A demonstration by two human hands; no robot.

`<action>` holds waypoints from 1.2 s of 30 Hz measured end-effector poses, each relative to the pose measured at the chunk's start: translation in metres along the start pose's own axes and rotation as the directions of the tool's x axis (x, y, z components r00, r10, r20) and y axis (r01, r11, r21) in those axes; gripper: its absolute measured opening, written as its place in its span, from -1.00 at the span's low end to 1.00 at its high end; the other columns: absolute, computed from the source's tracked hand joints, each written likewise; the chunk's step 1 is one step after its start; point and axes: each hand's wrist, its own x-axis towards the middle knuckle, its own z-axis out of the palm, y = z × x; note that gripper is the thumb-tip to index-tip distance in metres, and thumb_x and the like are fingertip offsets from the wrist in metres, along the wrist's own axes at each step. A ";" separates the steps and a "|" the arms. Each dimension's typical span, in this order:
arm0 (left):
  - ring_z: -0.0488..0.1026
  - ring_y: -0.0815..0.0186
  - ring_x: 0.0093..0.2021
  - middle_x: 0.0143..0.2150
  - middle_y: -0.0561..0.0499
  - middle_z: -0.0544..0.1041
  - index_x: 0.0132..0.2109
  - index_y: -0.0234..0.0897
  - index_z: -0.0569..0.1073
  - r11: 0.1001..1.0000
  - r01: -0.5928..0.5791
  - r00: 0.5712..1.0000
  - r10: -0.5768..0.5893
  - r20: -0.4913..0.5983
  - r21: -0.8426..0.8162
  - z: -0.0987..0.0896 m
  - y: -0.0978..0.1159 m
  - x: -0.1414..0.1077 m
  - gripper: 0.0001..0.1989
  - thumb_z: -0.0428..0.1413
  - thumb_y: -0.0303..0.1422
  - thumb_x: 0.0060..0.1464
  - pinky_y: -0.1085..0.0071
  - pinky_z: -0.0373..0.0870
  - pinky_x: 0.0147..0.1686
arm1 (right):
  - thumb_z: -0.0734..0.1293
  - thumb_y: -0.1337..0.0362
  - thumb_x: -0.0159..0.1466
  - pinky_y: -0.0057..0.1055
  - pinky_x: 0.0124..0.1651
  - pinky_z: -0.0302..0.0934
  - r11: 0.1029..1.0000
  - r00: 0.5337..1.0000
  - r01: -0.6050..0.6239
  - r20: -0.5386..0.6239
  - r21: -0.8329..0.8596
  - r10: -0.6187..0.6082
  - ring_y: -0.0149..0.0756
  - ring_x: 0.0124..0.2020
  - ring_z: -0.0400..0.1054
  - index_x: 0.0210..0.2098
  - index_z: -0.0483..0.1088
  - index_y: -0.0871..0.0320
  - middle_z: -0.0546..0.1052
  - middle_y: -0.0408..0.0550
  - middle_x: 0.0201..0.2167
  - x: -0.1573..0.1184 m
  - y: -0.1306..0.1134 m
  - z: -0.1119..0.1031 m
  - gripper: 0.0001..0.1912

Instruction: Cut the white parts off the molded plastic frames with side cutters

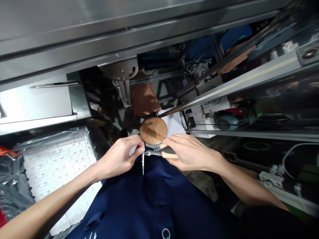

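- Left hand (119,157): fingers (136,146) curled closed around a small pale strip (133,150), mostly hidden, its material unclear.
- Right hand (191,154): fingers (171,142) closed over a wood-handled metal tool (169,155), the pale handle tucked under the palm, the fingertips reaching toward the disc's lower edge.
- Tool's metal end (151,153) points toward the left hand, a toothed metal piece (143,162) hanging below it; the two hands appear to steady the work between them, close to the body.
- Round wooden disc (153,130) sits just beyond the hands, a metal rim (153,145) showing beneath it, apparently set there within easy reach.
- White paper sheet (172,124) lies partly under the disc.
- Clear plastic bag (56,139), at left, holds a stack of printed white sheets (58,166), the contents showing through.
- Brown cardboard (143,98) stands beyond the disc, under a round metal housing (119,69).
- White machine casing (201,108) and a teal motor (225,121) sit at right, behind long metal rails (239,88).
- Navy button-front shirt (149,199) fills the foreground.
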 end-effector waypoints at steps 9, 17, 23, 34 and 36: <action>0.29 0.35 -0.40 -0.36 0.02 0.36 -0.33 -0.28 0.31 1.000 -0.015 0.999 0.015 0.038 0.011 0.000 0.003 0.005 -0.85 -0.09 -0.40 0.20 0.41 0.20 -0.37 | 0.28 0.24 0.13 -0.35 -0.27 0.08 0.990 0.998 0.045 0.042 -0.135 -0.040 -0.19 -0.31 0.34 -0.19 0.33 0.21 0.43 -0.02 -0.37 0.003 -0.001 -0.011 -0.73; 0.30 0.33 -0.37 -0.34 0.01 0.38 -0.33 -0.29 0.33 0.998 0.026 0.998 -0.022 0.063 -0.064 0.003 -0.003 0.006 -0.82 -0.07 -0.35 0.21 0.41 0.20 -0.35 | 0.23 0.30 0.14 -0.43 -0.48 -0.13 0.982 0.996 0.065 0.069 -0.178 -0.053 -0.30 -0.53 0.29 -0.38 0.34 0.17 0.41 -0.07 -0.53 0.013 0.005 -0.016 -0.91; 0.32 0.33 -0.32 -0.32 0.03 0.39 -0.29 -0.28 0.36 0.969 0.095 0.995 -0.090 0.032 -0.229 0.005 -0.013 0.005 -0.79 -0.04 -0.26 0.22 0.42 0.22 -0.29 | 0.21 0.13 0.21 -0.47 -0.50 -0.13 0.977 0.990 -0.123 0.085 0.175 0.110 -0.45 -0.60 0.13 -0.49 0.29 0.16 0.32 -0.18 -0.62 0.010 0.024 0.000 -0.75; 0.30 0.35 -0.33 -0.32 0.08 0.39 -0.17 -0.26 0.38 0.917 0.148 0.988 -0.117 0.103 -0.371 0.016 -0.027 0.007 -0.67 0.24 -0.21 -0.04 0.43 0.24 -0.27 | 0.31 0.01 0.15 -0.49 -0.40 0.09 0.520 0.900 -0.120 -0.128 0.846 0.417 -0.45 -0.47 0.18 -0.36 0.27 0.17 0.33 -0.20 -0.47 0.025 0.006 0.059 -0.67; 0.29 0.35 -0.34 -0.31 0.08 0.40 -0.15 -0.26 0.39 0.926 0.148 0.987 -0.118 0.104 -0.349 0.017 -0.027 0.007 -0.65 0.25 -0.21 -0.05 0.43 0.24 -0.29 | 0.35 0.07 0.11 -0.47 -0.34 0.15 0.353 0.913 0.024 -0.165 0.935 0.373 -0.44 -0.42 0.24 -0.34 0.25 0.17 0.34 -0.18 -0.42 0.038 -0.003 0.065 -0.68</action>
